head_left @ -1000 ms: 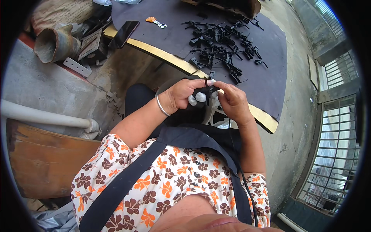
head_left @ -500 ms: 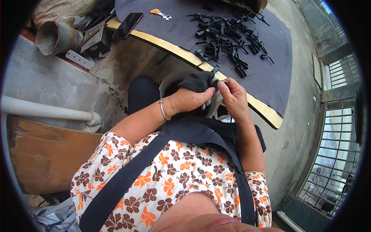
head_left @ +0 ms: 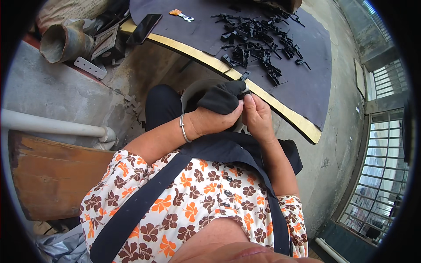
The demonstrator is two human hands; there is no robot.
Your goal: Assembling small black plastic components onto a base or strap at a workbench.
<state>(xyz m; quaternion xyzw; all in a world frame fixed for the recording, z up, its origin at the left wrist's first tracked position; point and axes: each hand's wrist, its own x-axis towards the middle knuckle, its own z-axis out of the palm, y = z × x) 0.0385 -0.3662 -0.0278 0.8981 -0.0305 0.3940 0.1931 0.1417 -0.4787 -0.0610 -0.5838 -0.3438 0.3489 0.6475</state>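
Note:
My left hand [head_left: 215, 121] is closed round a bulky, smooth black object [head_left: 219, 98] with a pale end; its exact kind I cannot make out. Against that end, my right hand [head_left: 259, 119] pinches a small black part [head_left: 247, 93], mostly hidden by the thumb and fingers. Both hands meet just in front of the table's near edge, above a grey bucket [head_left: 187, 94] by my knees. A small black plastic piece [head_left: 244, 76] lies at the table edge right beyond my fingers. Farther back is a loose heap of similar black plastic parts [head_left: 252, 33] with thin stems.
The dark-covered table [head_left: 193, 37] has a pale wooden edge. On it lie a small wrench with an orange handle [head_left: 181, 15] and, at the left corner, a phone [head_left: 145, 29]. To the left are a rusty metal pipe piece [head_left: 61, 43], a white power strip [head_left: 90, 67] and a wooden board [head_left: 57, 175].
The black object has tilted and its rounded back end has come nearer to me. My right hand has shifted slightly left and down, its fingers drawn closer to my left hand.

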